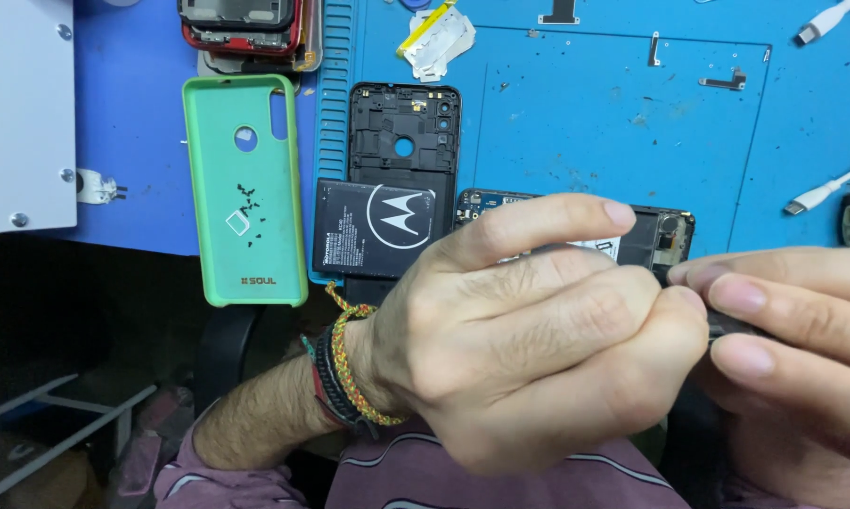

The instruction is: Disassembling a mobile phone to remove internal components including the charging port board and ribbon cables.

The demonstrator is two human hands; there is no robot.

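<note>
My left hand (529,330) and my right hand (792,330) meet close to the camera, both pinching a small dark object (727,325) that is mostly hidden by the fingers. Behind them an opened phone body (665,231) lies on the blue mat (585,104), largely covered by my left hand. A black phone battery (373,228) lies across a black plastic back cover (404,127) just left of it. A green silicone case (246,188) lies face down further left, with several tiny black screws and a small tray on it.
A stack of phone frames (246,28) sits at the top left. A yellow-and-white tool (434,42) and small metal brackets (727,80) lie on the mat. White cable ends (825,193) lie at the right. A white panel (20,113) fills the left edge.
</note>
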